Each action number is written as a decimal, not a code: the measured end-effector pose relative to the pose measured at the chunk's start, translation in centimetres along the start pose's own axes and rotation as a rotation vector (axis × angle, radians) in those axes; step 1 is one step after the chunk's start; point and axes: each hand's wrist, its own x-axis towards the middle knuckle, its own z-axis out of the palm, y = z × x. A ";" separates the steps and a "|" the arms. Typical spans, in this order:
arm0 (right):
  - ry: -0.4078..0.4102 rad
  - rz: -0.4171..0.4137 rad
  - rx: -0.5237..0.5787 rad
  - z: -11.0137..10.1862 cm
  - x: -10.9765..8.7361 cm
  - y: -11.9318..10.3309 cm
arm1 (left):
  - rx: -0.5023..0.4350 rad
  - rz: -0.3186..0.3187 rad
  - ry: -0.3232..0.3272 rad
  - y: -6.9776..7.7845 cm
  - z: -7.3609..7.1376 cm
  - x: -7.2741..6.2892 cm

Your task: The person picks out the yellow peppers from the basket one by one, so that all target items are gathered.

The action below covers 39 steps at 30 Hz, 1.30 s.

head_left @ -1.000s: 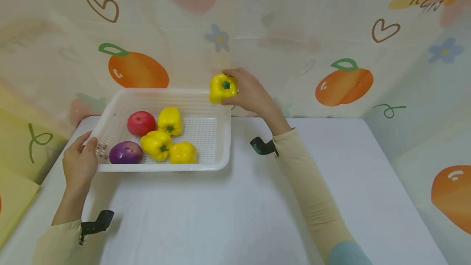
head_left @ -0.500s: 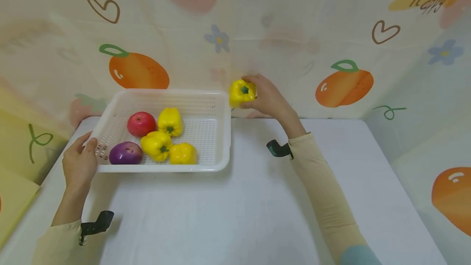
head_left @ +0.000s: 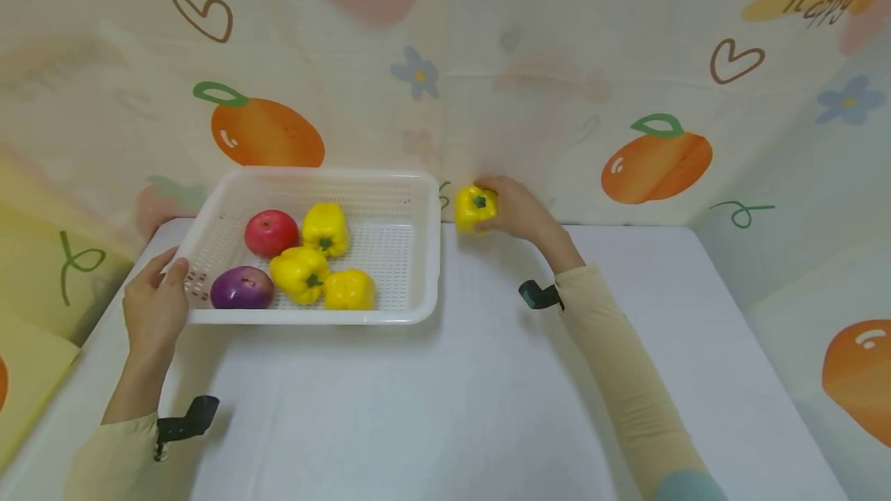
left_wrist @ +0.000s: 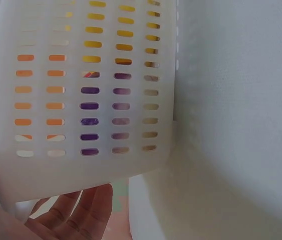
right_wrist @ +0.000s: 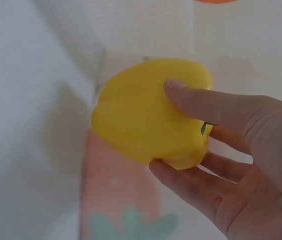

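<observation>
My right hand (head_left: 517, 209) grips a yellow bell pepper (head_left: 475, 209) by its stem end, just right of the basket near the table's back edge. The right wrist view has the thumb on one side of the pepper (right_wrist: 146, 110) and fingers around the other. My left hand (head_left: 155, 301) holds the left rim of a white plastic basket (head_left: 426, 269), fingers below the rim in the left wrist view. Inside the basket lie a round red fruit or vegetable (head_left: 271, 233), a purple eggplant-like vegetable (head_left: 242, 287) and several yellow bell peppers (head_left: 299, 274).
A white-covered table (head_left: 445, 408) extends in front of the basket and to the right. Behind it hangs a patterned cloth (head_left: 515, 83) with printed oranges, close to the right hand. A yellow surface (head_left: 35, 385) borders the left side.
My right hand has carried the yellow bell pepper from over the basket's back right corner to the right, then lowered it beside the basket. The left hand keeps its hold on the rim.
</observation>
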 end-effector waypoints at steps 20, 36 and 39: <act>-0.085 -0.019 0.006 1.2 0.7 2.4 | -0.008 0.018 0.016 0.1 0.0 -0.2; -0.087 0.044 0.028 -0.7 -0.4 1.4 | -0.010 0.002 -0.008 0.0 0.0 0.0; -0.076 0.023 0.015 -1.1 -0.5 1.0 | -0.006 0.004 -0.004 0.0 0.0 0.0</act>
